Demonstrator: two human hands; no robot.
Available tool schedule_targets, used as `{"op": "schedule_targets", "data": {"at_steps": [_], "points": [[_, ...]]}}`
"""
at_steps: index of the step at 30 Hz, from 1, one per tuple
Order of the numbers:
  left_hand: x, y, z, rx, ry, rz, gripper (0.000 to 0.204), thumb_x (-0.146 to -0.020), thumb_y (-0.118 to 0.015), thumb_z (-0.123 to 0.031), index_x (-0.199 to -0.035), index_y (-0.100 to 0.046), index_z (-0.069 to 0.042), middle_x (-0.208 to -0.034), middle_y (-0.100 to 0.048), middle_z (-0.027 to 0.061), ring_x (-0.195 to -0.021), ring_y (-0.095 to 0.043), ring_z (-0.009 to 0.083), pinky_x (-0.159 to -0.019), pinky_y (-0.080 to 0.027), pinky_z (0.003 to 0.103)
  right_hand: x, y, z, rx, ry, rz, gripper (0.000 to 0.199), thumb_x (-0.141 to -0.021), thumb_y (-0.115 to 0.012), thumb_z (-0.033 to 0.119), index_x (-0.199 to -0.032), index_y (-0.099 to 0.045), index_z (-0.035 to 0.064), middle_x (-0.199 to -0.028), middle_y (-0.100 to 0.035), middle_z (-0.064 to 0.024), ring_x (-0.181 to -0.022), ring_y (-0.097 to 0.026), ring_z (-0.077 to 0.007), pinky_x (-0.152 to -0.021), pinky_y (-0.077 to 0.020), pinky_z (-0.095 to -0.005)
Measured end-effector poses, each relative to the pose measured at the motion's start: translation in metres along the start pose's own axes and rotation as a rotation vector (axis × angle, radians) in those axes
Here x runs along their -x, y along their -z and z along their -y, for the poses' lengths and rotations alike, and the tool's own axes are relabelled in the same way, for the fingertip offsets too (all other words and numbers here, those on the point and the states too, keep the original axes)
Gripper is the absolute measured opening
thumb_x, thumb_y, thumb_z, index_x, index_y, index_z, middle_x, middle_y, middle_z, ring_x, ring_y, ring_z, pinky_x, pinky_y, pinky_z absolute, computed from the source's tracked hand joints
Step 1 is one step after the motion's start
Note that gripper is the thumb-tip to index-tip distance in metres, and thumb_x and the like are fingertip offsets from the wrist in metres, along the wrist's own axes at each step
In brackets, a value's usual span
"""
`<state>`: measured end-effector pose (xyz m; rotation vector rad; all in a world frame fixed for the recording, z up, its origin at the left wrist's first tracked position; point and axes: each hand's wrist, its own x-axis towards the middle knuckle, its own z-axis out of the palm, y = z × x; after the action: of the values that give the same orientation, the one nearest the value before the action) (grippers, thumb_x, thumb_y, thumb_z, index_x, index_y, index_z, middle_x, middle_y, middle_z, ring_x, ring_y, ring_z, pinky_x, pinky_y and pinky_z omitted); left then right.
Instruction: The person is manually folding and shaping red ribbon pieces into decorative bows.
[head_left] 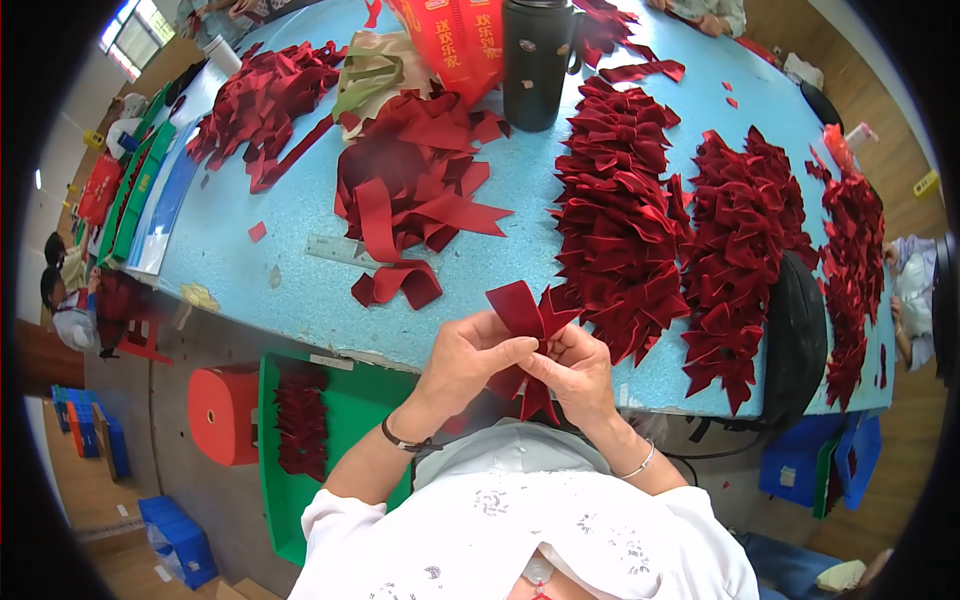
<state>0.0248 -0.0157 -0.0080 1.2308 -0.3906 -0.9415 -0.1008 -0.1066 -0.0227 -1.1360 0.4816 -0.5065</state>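
Note:
Between my two hands, at the table's near edge, is a dark red velvet ribbon bow (517, 308) with pointed tails hanging below. My left hand (468, 358) pinches its left side, thumb across the front near the middle. From the right, my right hand (577, 372) grips the bow, its thumb and fingertips at the centre. The fingers partly hide the knot. Just beyond my right hand begins a long row of finished red bows (615, 210). Ahead and to the left lies a heap of loose red ribbon strips (400, 180), with a clear ruler (338, 248) beside it.
On the blue table (290, 315) stand a black flask (536, 70) and a red bag (455, 45). More bow rows (735, 250) lie rightward, near a black bag (797, 340). Below left are a green crate (345, 420) and red stool (222, 413). Other people sit around.

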Motion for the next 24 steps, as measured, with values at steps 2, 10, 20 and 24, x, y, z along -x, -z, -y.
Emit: {"op": "schedule_targets", "data": {"at_steps": [2, 10, 20, 24], "points": [[0.0, 0.008, 0.003, -0.09, 0.052, 0.132, 0.015, -0.08, -0.067, -0.006, -0.093, -0.067, 0.002, -0.079, -0.066, 0.004, -0.074, -0.06, 0.0087, -0.066, -0.048, 0.021, -0.001, 0.001, 0.002, 0.098, 0.056, 0.056, 0.017, -0.079, -0.068, 0.005, -0.093, -0.06, -0.0014, -0.076, -0.061, -0.0014, -0.066, -0.052, -0.0041, -0.057, -0.0402, -0.0184], [0.001, 0.004, -0.011, -0.059, 0.086, 0.227, 0.017, -0.08, -0.067, -0.007, -0.094, -0.067, 0.004, -0.082, -0.067, 0.0057, -0.074, -0.059, 0.0074, -0.068, -0.048, 0.021, -0.015, 0.011, 0.008, 0.115, 0.06, -0.075, 0.012, -0.085, -0.061, 0.007, -0.093, -0.063, -0.003, -0.076, -0.061, -0.0011, -0.066, -0.051, -0.0041, -0.057, -0.0398, -0.0184], [-0.012, 0.018, 0.007, -0.103, -0.011, 0.151, 0.01, -0.078, -0.069, -0.006, -0.08, -0.068, 0.003, -0.069, -0.064, 0.0018, -0.062, -0.053, 0.0044, -0.055, -0.043, 0.019, -0.029, 0.003, -0.017, 0.36, 0.261, -0.209, 0.015, -0.089, -0.059, 0.013, -0.088, -0.065, 0.0, -0.067, -0.057, 0.0028, -0.054, -0.044, -0.0029, -0.047, -0.0343, -0.0179], [-0.015, 0.026, 0.015, -0.188, 0.008, 0.134, 0.009, -0.078, -0.07, -0.006, -0.075, -0.067, 0.003, -0.067, -0.063, 0.0018, -0.06, -0.053, 0.0044, -0.053, -0.042, 0.019, -0.032, 0.005, -0.023, 0.426, 0.304, -0.225, 0.015, -0.09, -0.058, 0.015, -0.087, -0.065, 0.0011, -0.064, -0.055, 0.004, -0.051, -0.041, -0.0024, -0.044, -0.0309, -0.0177]]}}
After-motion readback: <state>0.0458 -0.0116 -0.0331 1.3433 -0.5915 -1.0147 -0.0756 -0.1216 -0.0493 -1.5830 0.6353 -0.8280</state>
